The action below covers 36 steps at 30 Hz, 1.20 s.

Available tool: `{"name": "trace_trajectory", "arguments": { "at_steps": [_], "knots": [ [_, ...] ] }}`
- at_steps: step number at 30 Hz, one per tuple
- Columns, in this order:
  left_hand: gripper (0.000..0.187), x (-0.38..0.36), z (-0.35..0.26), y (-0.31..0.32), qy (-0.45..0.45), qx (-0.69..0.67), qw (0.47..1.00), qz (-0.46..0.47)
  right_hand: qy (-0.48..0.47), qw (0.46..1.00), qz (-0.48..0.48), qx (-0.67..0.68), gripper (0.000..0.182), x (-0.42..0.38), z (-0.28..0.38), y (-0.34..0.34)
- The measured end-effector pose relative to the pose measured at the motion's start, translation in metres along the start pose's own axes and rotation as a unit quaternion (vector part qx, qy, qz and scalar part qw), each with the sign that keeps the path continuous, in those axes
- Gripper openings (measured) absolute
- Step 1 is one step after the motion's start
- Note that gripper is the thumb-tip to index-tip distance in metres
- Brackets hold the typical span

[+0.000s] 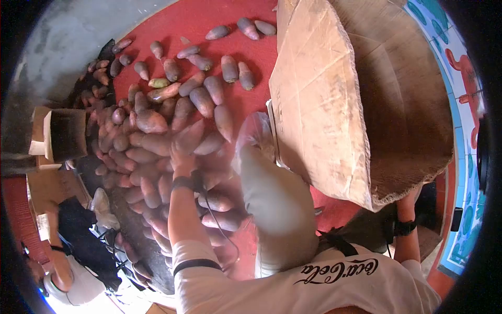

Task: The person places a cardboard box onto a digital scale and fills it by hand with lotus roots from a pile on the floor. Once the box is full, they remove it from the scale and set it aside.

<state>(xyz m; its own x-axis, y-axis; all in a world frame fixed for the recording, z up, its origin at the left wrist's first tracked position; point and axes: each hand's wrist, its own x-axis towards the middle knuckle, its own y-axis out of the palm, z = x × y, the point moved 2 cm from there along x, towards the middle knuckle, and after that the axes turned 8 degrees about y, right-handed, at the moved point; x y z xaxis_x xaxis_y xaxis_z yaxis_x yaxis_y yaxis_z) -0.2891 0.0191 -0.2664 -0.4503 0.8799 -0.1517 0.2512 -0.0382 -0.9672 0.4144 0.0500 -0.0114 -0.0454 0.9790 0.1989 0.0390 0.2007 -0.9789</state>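
Note:
My left hand point(183, 157) reaches into a heap of elongated, tapered reddish-brown roots or fruits point(151, 121). Its fingers are somewhat blurred, and they appear closed around one pinkish piece point(189, 136) at the near side of the heap. At the right, a large brown sack point(319, 104) with a frayed rim stands with its mouth wide. My right hand point(410, 196) is at the sack's lower rim, gripping it, with part of the fingers hidden behind the edge. A bent knee point(277, 199) in light trousers lies between the heap and the sack.
Several loose pieces point(238, 70) lie on the red floor point(204, 18) beyond the heap. At the left, another person's arm point(61, 267) is near a cardboard box point(52, 186) and dark cloth point(89, 240). A painted tile wall point(460, 157) borders the right side.

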Motion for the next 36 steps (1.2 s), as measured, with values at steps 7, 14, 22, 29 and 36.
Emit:
{"name": "trace_trajectory", "arguments": {
  "at_steps": [7, 14, 22, 29, 36],
  "knots": [
    [0.087, -0.003, -0.049, -0.044, -0.134, -0.003, 0.988, 0.072, 0.020, 0.998, 0.050, 0.030, 0.036, -0.018, 0.009, -0.018],
    [0.085, 0.004, -0.018, 0.016, -0.115, -0.120, 0.986, -0.010, 0.023, 0.998, 0.052, 0.038, 0.032, -0.015, 0.014, -0.023],
    [0.091, -0.034, -0.036, 0.005, -0.131, -0.138, 0.971, 0.147, 0.027, 0.994, 0.029, 0.097, 0.028, 0.006, 0.042, -0.032],
    [0.055, -0.090, 0.010, 0.025, 0.275, -0.154, 0.913, 0.261, -0.022, 1.000, -0.003, 0.019, 0.022, 0.010, 0.033, -0.014],
    [0.063, -0.172, -0.077, -0.119, 0.220, -0.181, 0.954, 0.096, -0.054, 0.976, -0.120, 0.173, 0.009, 0.024, 0.073, -0.058]
  ]
}}
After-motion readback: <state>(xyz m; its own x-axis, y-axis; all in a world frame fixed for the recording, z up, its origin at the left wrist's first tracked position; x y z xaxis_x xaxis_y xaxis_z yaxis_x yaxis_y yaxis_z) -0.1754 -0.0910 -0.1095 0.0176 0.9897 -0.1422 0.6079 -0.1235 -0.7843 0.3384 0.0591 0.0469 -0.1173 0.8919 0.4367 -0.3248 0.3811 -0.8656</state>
